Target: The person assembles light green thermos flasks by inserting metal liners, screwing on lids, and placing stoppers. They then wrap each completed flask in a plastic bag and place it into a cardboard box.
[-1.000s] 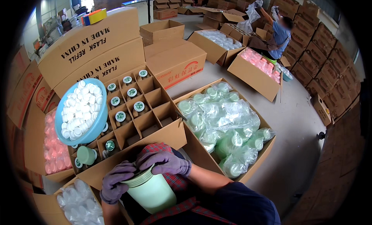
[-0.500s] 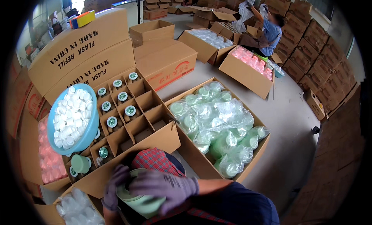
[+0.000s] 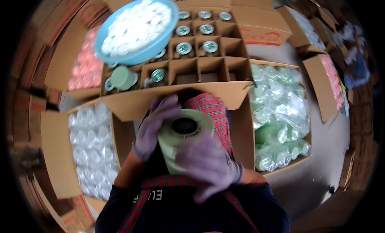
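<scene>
On my lap stands a pale green flask body (image 3: 168, 142), a hollow cylinder with a dark round opening in its top. My left hand (image 3: 157, 122), in a purple-grey glove, wraps its upper left side, fingers along the rim. Against its right front side lies my gloved right hand (image 3: 210, 163), smeared by motion, so its finger grip is unclear. Just beyond my knees, a divided carton (image 3: 180, 90) holds several flask refills with shiny green-and-white tops (image 3: 183, 48). A pale green flask piece (image 3: 122, 78) rests at its near left corner.
A blue basin (image 3: 160, 48) of small white caps sits over the carton's left part. Open cartons hold clear-wrapped white pieces (image 3: 94, 144) at left, pink pieces (image 3: 86, 66) behind, and bagged green pieces (image 3: 276, 108) at right. A person in blue (image 3: 356, 68) is at far right.
My view has swung left and down, so the cartons appear shifted. My right hand has moved from over the flask's top to its right front side, baring the dark opening.
</scene>
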{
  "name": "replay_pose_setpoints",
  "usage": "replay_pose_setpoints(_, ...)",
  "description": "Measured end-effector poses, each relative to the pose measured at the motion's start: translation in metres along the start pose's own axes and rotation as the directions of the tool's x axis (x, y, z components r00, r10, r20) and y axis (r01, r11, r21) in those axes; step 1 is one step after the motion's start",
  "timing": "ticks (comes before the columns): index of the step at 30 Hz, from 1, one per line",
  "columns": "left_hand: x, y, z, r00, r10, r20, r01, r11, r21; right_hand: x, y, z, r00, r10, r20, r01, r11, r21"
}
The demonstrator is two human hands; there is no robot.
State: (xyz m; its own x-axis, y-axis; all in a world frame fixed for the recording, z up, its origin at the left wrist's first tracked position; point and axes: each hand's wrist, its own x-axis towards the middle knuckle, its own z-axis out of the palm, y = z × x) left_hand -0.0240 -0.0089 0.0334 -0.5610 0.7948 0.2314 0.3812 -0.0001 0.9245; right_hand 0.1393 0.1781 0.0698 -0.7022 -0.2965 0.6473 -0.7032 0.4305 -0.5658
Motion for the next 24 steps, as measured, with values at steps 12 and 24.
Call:
replay_pose_setpoints(12,-0.002,0.011,0.003,0.994,0.087,-0.071,-0.077,0.989,0.126,-0.008,0.042,-0.006,0.943,0.307,-0.13,-0.317,0.946,-0.067)
replay_pose_setpoints(24,-0.002,-0.016,0.005,0.979,0.029,-0.199,0.002,0.988,0.155,0.003,0.047,-0.034,0.931,0.355,-0.089,-0.36,0.931,-0.053)
